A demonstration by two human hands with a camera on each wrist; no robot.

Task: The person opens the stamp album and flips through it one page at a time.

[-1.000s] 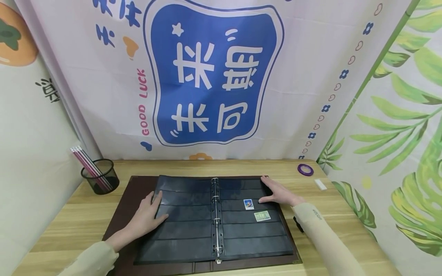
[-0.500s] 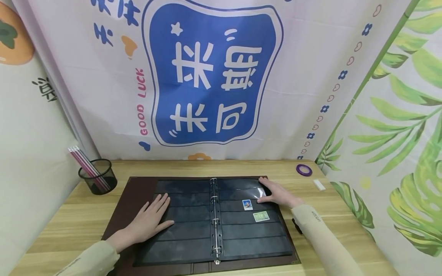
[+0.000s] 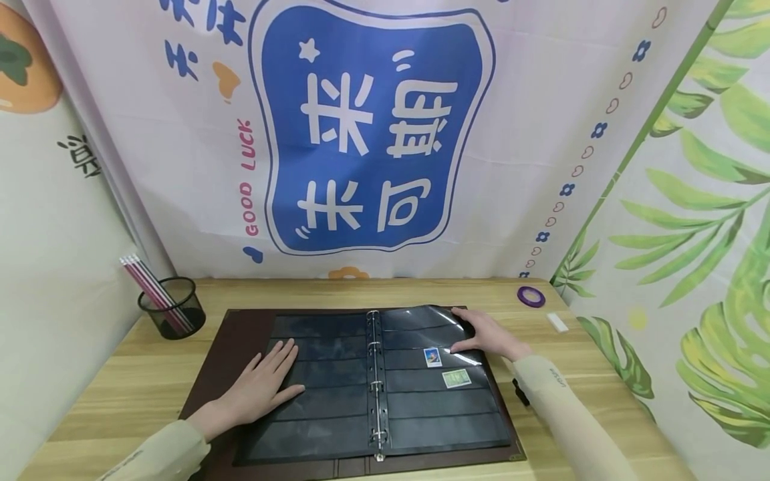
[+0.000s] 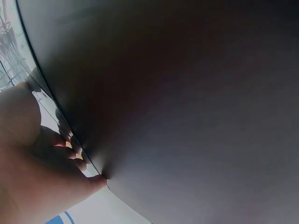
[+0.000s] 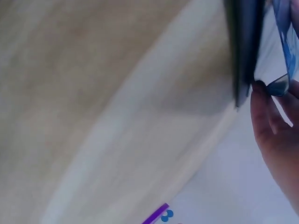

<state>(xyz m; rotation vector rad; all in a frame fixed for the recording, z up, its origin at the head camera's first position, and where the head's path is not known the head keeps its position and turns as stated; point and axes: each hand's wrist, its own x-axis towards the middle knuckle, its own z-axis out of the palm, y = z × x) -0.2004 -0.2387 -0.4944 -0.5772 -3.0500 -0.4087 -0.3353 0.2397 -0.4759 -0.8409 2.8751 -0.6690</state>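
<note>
Page corner (image 3: 455,326) (glossy) in right grip (image 3: 490,335)

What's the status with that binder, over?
Left grip resting on left page. Right grip holding edge of bowed right page. Binder open, two stamps showing. Nothing seen in the way.

wood-grain table (image 3: 301,292) | back: white cloth (image 3: 529,127), blue lettered panel (image 3: 375,160) | right: leaf-print wall covering (image 3: 716,234) | light: soft

Pencils (image 3: 153,289), binder (image 3: 337,374) and desk (image 3: 114,381) suggest a study nook.
</note>
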